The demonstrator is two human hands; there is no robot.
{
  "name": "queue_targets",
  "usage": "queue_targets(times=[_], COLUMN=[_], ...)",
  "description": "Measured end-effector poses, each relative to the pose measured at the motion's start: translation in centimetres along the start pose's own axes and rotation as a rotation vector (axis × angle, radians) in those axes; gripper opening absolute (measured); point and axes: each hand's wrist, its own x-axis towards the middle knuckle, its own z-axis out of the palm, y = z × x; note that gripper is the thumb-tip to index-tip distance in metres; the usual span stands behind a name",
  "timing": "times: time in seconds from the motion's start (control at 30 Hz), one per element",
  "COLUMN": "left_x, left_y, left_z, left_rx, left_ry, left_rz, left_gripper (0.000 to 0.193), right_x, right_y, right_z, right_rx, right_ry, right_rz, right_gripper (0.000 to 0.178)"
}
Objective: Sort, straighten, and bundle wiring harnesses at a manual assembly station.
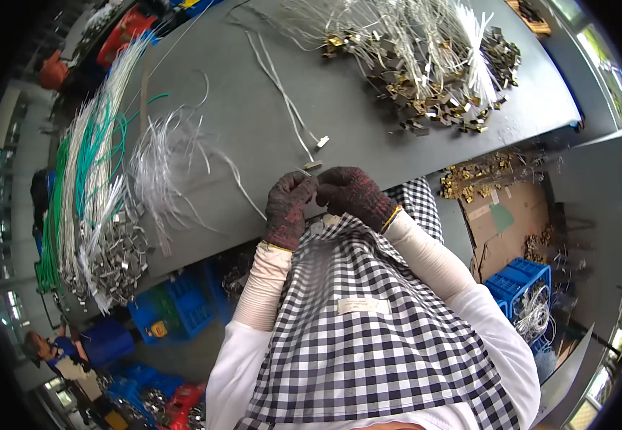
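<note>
In dark, red-flecked knit gloves, my left hand (pixel 287 204) and my right hand (pixel 354 195) meet at the near edge of the grey table. A thin white cable (pixel 240 185) runs from the left across the tabletop into my closed left hand. My right fingers are pinched against the left fingertips, and whatever lies between them is hidden. Just beyond my fingers lies a pair of pale cables (pixel 282 93), their near ends carrying a small white connector (pixel 322 142) and a flat metal piece (pixel 313 165).
A large heap of white cables with brass-coloured metal ends (pixel 440 79) covers the far right of the table (pixel 239 64). Clear thin strands (pixel 160 161) and long green and white wire bundles (pixel 85 179) lie left. Blue crates (pixel 519 283) stand below, and a person (pixel 60 355) is at lower left.
</note>
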Motion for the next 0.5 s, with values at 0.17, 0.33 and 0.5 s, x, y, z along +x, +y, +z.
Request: queue_targets(times=[0.17, 0.33, 0.5], left_x=[2.5, 11.9, 24.3], left_y=[4.6, 3.2, 0.6], left_z=[5.7, 11.2, 14.5], left_rx=[0.163, 0.563, 0.59], left_ry=[-0.303, -0.187, -0.117], left_rz=[0.052, 0.201, -0.071], left_gripper=[0.031, 0.029, 0.024], right_x=[-4.2, -9.2, -10.9], right_y=[-0.7, 0.9, 3.8], right_z=[-7.3, -13.7, -15.3], right_rx=[0.38, 0.941, 0.26], right_ry=[0.234, 0.29, 0.562], right_rz=[-0.227, -0.54, -0.541], right_gripper=[0.016, 0.015, 0.023])
